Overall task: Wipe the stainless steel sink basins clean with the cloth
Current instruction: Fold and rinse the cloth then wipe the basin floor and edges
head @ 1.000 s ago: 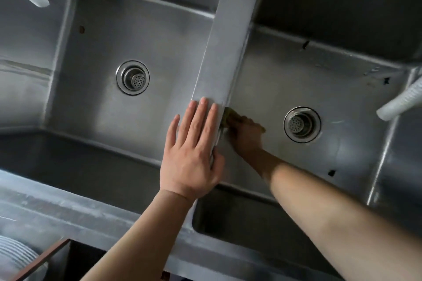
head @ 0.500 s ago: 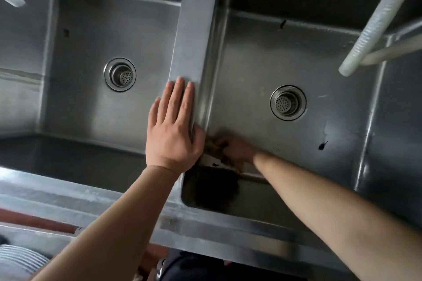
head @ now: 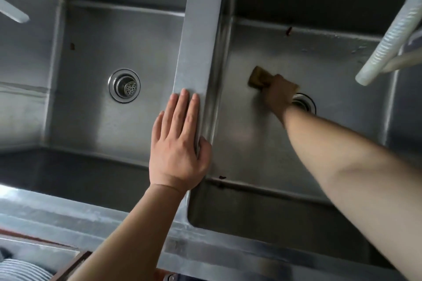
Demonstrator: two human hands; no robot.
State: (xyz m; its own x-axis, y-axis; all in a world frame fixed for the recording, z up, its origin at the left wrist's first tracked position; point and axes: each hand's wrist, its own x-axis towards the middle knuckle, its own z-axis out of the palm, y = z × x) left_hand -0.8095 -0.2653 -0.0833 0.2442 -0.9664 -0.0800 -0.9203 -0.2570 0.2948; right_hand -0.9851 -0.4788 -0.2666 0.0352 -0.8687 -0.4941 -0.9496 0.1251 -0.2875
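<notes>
Now the cloth (head: 259,76) has been carried from the near left corner of the right basin (head: 331,57) out across its floor, beside the drain (head: 304,102). It is gripped by the right hand (head: 280,93); the left hand (head: 179,143) is kept flat, fingers straight, on the divider (head: 201,29). Most of this floor is judged still unwiped.

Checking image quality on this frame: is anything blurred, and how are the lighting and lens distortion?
Head view: the right hand and cloth are softened by motion blur, while the left hand on the divider is sharp. Lighting is dim and uneven; the far walls fall into shadow, with dull sheen on the right basin floor. Wide-angle bending splays the sink edges. The hose is slightly soft.
</notes>
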